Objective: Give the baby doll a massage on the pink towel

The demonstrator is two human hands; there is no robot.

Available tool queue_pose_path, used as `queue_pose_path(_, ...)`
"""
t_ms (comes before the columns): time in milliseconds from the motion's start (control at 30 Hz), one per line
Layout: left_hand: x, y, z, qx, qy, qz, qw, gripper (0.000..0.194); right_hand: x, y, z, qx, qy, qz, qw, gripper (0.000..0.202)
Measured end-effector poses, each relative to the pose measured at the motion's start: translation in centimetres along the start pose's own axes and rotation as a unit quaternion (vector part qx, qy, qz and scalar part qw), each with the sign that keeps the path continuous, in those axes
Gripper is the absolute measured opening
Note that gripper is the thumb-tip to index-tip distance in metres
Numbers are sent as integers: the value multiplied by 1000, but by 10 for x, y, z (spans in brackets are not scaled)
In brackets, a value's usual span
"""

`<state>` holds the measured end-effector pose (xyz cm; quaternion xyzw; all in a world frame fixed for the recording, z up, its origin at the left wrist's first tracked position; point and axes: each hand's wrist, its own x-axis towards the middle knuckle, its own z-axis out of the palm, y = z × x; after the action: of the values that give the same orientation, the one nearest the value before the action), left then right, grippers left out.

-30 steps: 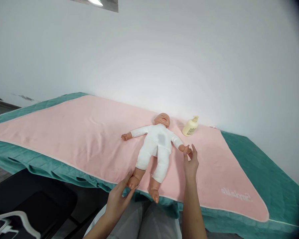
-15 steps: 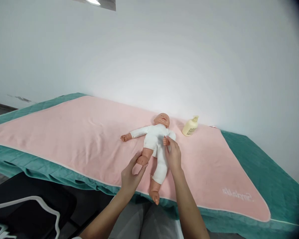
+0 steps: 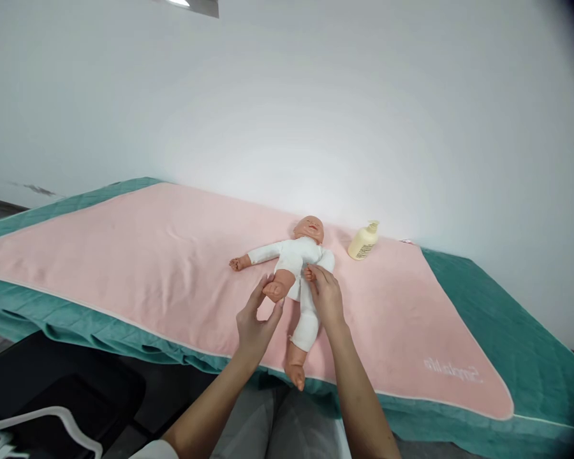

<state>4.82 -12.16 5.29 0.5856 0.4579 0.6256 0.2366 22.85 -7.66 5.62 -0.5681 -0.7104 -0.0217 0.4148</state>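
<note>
A baby doll (image 3: pixel 291 255) with a white cloth body lies on its back on a pink blanket (image 3: pixel 210 223), its head toward the wall. Between its thumb and fingers, my left hand (image 3: pixel 258 315) holds the doll's bare foot (image 3: pixel 275 290) on the left, that leg bent up toward the belly. My right hand (image 3: pixel 326 293) grips the doll's small hand (image 3: pixel 309 274) with its fingertips, over the belly. The doll's other leg (image 3: pixel 306 325) lies stretched toward me, its foot near the blanket's front edge.
A pale yellow pump bottle (image 3: pixel 363 241) stands on the blanket right of the doll's head. A green quilted cover (image 3: pixel 502 319) lies beneath the blanket. Behind rises a white wall (image 3: pixel 287 115). A black chair (image 3: pixel 67 389) is at the lower left.
The held foot has been raised toward the belly by my left hand. My right hand has moved left with the doll's hand, bringing it closer to that foot.
</note>
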Motion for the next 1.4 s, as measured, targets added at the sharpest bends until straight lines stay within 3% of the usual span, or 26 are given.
queue_pose_path(167, -9, -2, -12, 37, -2, 52, 998, 59, -5, 3, -4, 13, 55, 44, 997, 36)
queue_pose_path(367, -18, -4, -37, 147, -10, 136, 980, 50, -10, 17, -13, 28, 102, 95, 990, 39)
queue_pose_path(767, -65, -32, -77, 214, -73, 158, 961, 48, -41, 46, -28, 52, 124, 188, 973, 51)
queue_pose_path(1067, -83, -60, -80, 227, -92, 145, 958, 47, -69, 73, -29, 67, 78, 247, 963, 58)
queue_pose_path(1400, -94, -74, -80, 214, -107, 142, 960, 44, -70, 74, -26, 35, 47, 240, 969, 48)
